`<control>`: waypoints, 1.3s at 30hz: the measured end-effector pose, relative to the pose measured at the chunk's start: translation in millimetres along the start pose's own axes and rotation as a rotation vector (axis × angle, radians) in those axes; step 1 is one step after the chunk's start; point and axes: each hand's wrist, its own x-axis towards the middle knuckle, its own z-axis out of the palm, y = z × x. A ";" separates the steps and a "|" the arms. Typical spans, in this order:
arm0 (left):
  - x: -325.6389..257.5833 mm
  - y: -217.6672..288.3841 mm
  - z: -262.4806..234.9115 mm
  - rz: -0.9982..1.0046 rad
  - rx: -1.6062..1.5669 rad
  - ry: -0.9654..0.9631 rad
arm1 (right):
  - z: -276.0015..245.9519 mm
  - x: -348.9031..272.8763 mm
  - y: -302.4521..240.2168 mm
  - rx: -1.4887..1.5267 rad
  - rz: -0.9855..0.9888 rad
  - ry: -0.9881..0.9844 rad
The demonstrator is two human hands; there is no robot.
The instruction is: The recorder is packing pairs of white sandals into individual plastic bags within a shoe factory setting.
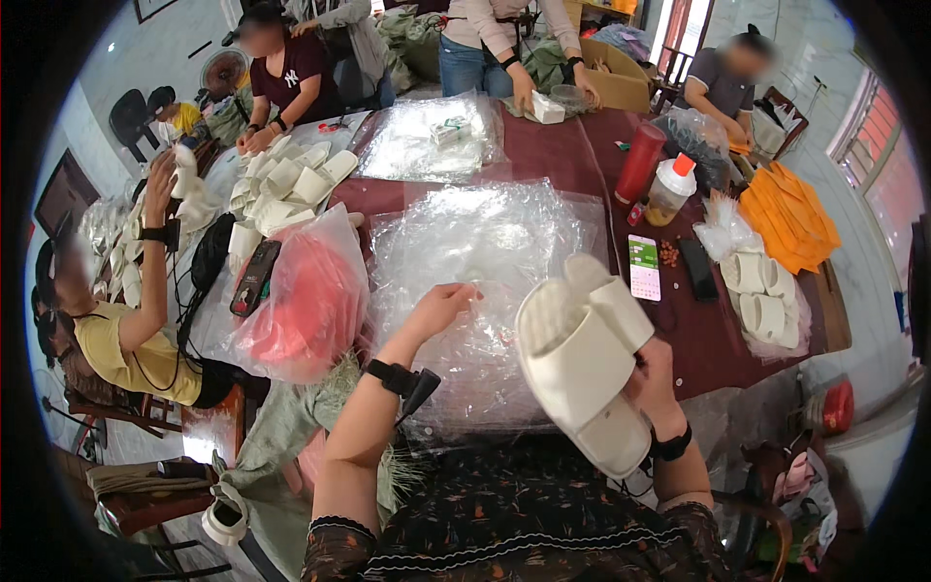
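Head view shows the right hand (652,380) clasped around a pair of cream slide sandals (582,354), two held sole to sole and lifted above the table edge, toes pointing up and away. Across from it, the left hand (438,308) pinches the top sheet of a stack of clear plastic bags (485,242), fingers closed narrowly on the film; the stack lies flat on the maroon tablecloth (582,160) directly ahead of both hands. Just left of the left hand sits one bulging clear bag filled with pink sandals (305,306), a black handheld device (254,276) resting on it. Beyond the right hand lie two phones, one with a lit green screen (645,267) and one dark (697,269). Farther off stand one red bottle (640,162) and one clear jar with an orange cap (672,189). Well to the right lies a pile of orange flat packets (790,218), with bagged cream sandals (764,303) nearer.
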 end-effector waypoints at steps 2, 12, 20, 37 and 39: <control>5.1 -1.6 -8.8 -0.029 -0.098 -0.042 | 8.2 -1.6 -6.0 0.001 -0.039 -0.145; 4.5 3.4 -12.3 -0.115 -0.194 -0.104 | 54.3 -0.3 9.4 -0.274 -0.339 -0.500; -3.5 -16.4 -19.6 -0.064 -0.101 -0.075 | 51.9 8.5 34.6 -0.583 -0.204 -0.333; -23.1 37.5 1.5 0.198 0.348 -0.170 | 47.1 -6.9 58.9 -0.747 -0.151 -0.276; -24.3 53.8 -2.6 0.149 0.206 -0.090 | 50.4 -10.3 66.1 -0.750 -0.102 -0.306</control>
